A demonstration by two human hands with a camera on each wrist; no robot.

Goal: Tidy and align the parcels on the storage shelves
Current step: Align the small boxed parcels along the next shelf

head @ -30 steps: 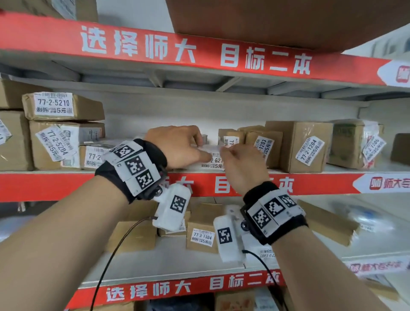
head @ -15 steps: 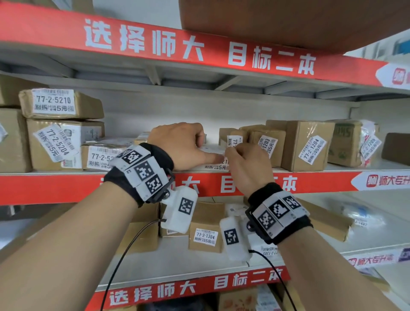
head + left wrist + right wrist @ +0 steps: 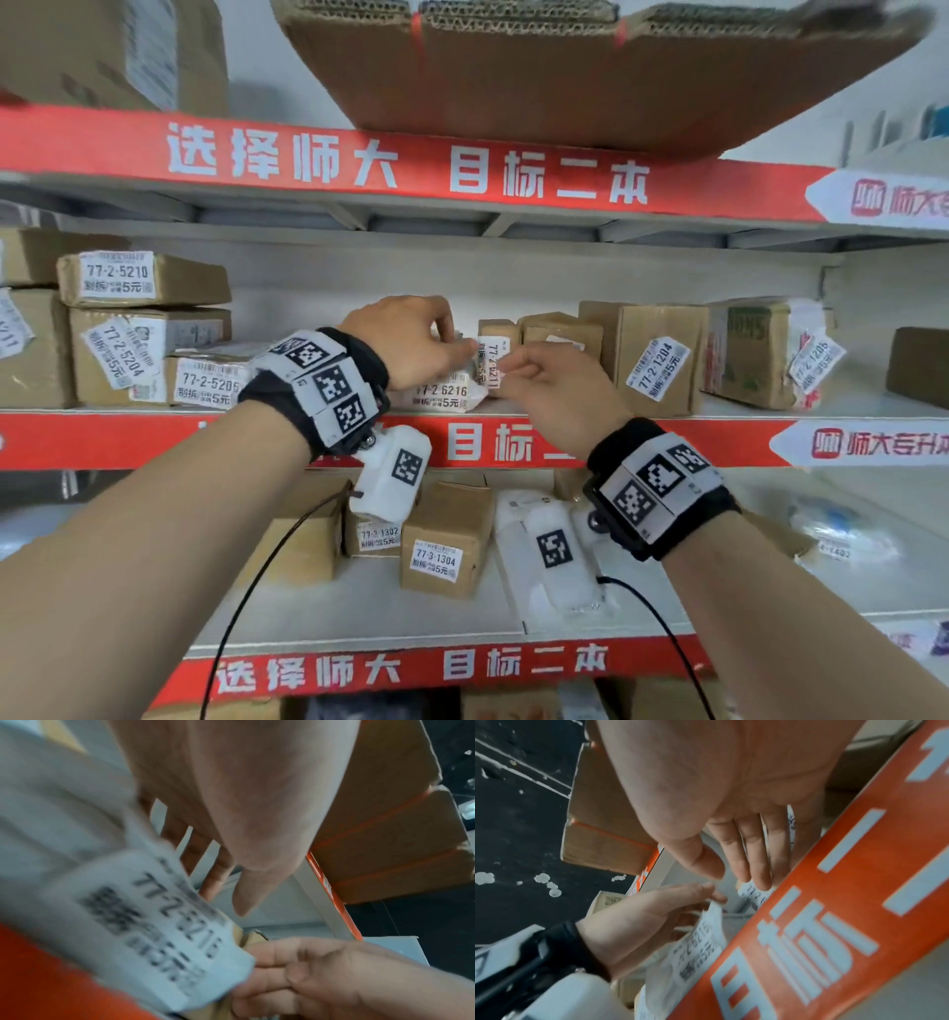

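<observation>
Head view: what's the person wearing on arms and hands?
Bare forearms, no sleeves, no gloves. Left wristband and right wristband: black fabric, three white tiles with black square codes each. Under each hangs a rounded white pod with one code: left pod, right pod. Thin black leads: left cable, right cable.

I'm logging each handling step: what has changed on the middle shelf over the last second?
The right hand slid right off the white parcel, baring its whole label, and now touches the small upright box beside it. The left hand still holds the white parcel's top. The other boxes stayed put.
</observation>
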